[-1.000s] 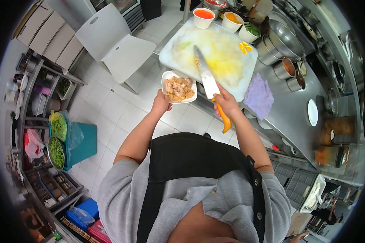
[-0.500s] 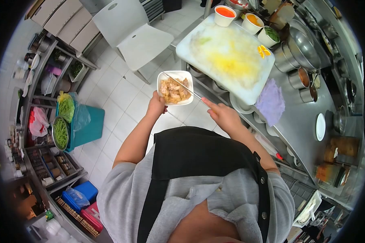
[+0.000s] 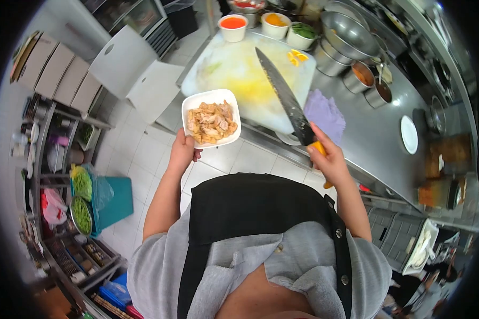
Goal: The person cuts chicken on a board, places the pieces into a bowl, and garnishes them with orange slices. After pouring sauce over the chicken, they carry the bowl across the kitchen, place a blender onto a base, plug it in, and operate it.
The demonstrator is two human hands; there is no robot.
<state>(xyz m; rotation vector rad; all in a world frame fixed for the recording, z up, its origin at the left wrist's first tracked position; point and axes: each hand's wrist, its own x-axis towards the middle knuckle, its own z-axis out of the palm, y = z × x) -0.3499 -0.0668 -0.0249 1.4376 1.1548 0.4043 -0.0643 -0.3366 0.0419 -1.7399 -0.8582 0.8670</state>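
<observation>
Well to the left of the left hand, 1 teal bin [image 3: 123, 204] stands on the floor, with 1 bag of greens [image 3: 81, 182] and 1 metal bowl of green strips [image 3: 81, 215] at its left side. Between that bin and the counter, beyond the left hand, is 1 white chair [image 3: 153, 87].

The left hand [image 3: 182, 153] is closed on the near left edge of 1 white dish [image 3: 186, 109], fingers under it and thumb at the rim. The dish is held up near the front edge of the cutting board [image 3: 197, 74] and holds cooked-looking meat pieces [image 3: 213, 123]; they overlap too much to count.

Beyond both hands, 3 white tubs line the far edge of the board: 1 with red-orange contents [image 3: 233, 33], 1 with orange contents [image 3: 274, 27] and 1 with green leaves [image 3: 302, 38]. At least 3 orange wedges [image 3: 296, 57] lie at the board's far right corner.

The right hand [image 3: 330, 160] grips the yellow handle of 1 large knife [image 3: 287, 95], its blade angled away and leftward over the board. Any print on the blade is too small to read. Just beyond that hand lies 1 purple cloth [image 3: 325, 114]. Farther right are 2 small pots [image 3: 359, 78] and 1 white plate [image 3: 409, 134] on the metal counter [image 3: 375, 141].
</observation>
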